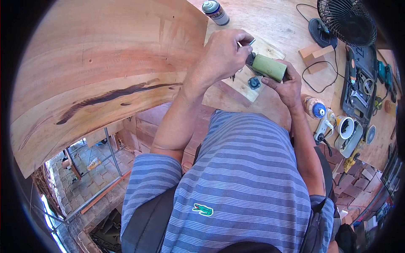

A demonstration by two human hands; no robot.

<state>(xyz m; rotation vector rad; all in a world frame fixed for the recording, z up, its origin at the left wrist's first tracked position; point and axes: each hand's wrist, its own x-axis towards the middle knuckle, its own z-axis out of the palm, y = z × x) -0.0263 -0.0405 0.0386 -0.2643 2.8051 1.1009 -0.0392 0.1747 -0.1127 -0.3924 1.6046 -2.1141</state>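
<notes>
My right hand [289, 87] grips a green, tube-like body [270, 68] with a dark fitting [251, 59] at its left end. Fingers pinched together, my left hand [228, 52] is close by that dark end. A thin, pale rod-like piece [251, 42] sticks out from between the left fingers; its kind is unclear. Below the green body, a small dark blue-grey block-shaped part [254, 83] lies on a flat wooden board [249, 93]. Several tiny dark pieces lie by the left wrist, too small to name.
A large wooden panel [114, 55] stands at my left. A spray can [215, 12] is at the back of the workbench. To the right are a black fan [348, 21], wood blocks [315, 55], an open tool case [358, 88], a bottle [314, 106], a power strip [324, 126] and cups.
</notes>
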